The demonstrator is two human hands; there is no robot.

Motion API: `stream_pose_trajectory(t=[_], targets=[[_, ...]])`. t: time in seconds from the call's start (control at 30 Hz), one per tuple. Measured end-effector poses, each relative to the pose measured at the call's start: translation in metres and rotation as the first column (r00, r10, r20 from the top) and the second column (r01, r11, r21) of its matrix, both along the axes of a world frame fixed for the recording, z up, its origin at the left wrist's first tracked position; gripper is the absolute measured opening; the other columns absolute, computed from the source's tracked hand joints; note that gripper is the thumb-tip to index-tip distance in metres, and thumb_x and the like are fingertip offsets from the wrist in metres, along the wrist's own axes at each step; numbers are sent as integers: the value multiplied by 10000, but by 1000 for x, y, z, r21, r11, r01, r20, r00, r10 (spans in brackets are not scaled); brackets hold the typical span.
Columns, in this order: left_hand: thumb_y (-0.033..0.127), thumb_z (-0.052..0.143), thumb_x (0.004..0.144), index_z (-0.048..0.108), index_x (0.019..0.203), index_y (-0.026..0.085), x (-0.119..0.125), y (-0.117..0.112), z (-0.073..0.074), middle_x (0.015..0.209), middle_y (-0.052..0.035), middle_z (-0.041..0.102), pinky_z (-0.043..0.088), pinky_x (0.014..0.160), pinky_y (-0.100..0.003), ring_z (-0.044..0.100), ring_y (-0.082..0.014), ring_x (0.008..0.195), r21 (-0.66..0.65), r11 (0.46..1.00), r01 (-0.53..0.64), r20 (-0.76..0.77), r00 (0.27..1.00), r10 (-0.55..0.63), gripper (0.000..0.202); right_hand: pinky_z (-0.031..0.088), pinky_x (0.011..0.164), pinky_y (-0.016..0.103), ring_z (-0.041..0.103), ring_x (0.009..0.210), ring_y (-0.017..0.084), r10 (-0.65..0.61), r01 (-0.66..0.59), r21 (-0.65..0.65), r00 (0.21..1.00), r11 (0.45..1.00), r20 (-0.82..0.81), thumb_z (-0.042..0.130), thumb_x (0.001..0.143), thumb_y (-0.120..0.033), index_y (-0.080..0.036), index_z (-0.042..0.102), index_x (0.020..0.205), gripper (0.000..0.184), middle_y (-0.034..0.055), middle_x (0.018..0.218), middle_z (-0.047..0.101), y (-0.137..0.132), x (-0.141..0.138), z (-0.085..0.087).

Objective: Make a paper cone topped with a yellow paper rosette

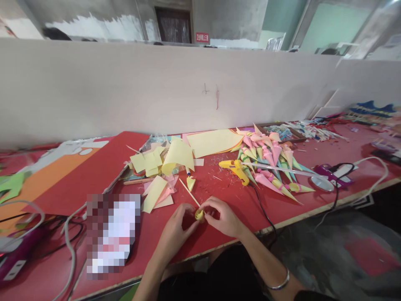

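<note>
My left hand and my right hand meet over the red table near its front edge. Both pinch a small rolled piece of yellow paper wound on a thin wooden stick that slants up to the left. The fingers of both hands are curled closed on the roll. A bracelet sits on my right wrist.
A yellow glue gun lies beside a heap of pink, green and yellow paper cones. Yellow paper sheets and scraps lie behind my hands. A blurred packet and cables lie at left; a partition wall stands behind.
</note>
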State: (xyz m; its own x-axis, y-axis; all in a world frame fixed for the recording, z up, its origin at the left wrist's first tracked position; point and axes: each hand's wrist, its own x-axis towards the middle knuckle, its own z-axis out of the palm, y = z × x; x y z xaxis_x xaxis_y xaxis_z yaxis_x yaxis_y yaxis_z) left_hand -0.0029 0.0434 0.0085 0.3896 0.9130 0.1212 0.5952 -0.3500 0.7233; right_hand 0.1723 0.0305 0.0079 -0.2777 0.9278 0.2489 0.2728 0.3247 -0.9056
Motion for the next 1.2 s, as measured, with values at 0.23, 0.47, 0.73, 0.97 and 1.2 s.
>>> stream_pose_trajectory(t=[0.23,0.47,0.73,0.97,1.2], targets=[[251,475,771,456,759,196,-1,2,-7,828,-6,537,441,712,-253,541,-134,772,92,995,44,-32,999,-41,60,431,656,193,521,692,93,1,-7,76,997,997,82,450,735,-84,-192,557,929,246,8,825,541,-1,-2,-4],[227,482,763,502,829,208,0,1,-6,883,-23,541,457,758,-292,552,-154,824,143,988,62,-48,997,-55,71,425,624,186,532,676,96,-24,15,95,995,995,96,487,756,-153,-198,560,906,173,-5,785,562,-1,-3,-5],[267,453,783,494,920,206,0,-9,-7,929,-29,553,473,719,-269,576,-156,820,251,967,-48,-145,986,87,155,460,651,202,563,730,102,-80,75,100,995,992,55,478,754,-168,-186,468,1030,276,13,839,577,-9,4,-8],[305,403,810,517,904,188,-21,-28,-12,890,-64,591,454,682,-299,583,-200,789,529,840,-122,-352,868,349,189,447,770,320,531,906,193,-470,321,385,786,865,402,400,792,-143,-176,490,1063,287,82,944,560,-33,41,-15],[197,392,793,513,687,197,-32,-31,-19,624,-26,596,419,802,-359,554,-167,618,754,651,-87,-245,882,402,161,420,711,296,518,794,186,-580,331,515,677,790,454,383,815,-149,-184,557,873,187,63,844,558,-39,51,-30]])
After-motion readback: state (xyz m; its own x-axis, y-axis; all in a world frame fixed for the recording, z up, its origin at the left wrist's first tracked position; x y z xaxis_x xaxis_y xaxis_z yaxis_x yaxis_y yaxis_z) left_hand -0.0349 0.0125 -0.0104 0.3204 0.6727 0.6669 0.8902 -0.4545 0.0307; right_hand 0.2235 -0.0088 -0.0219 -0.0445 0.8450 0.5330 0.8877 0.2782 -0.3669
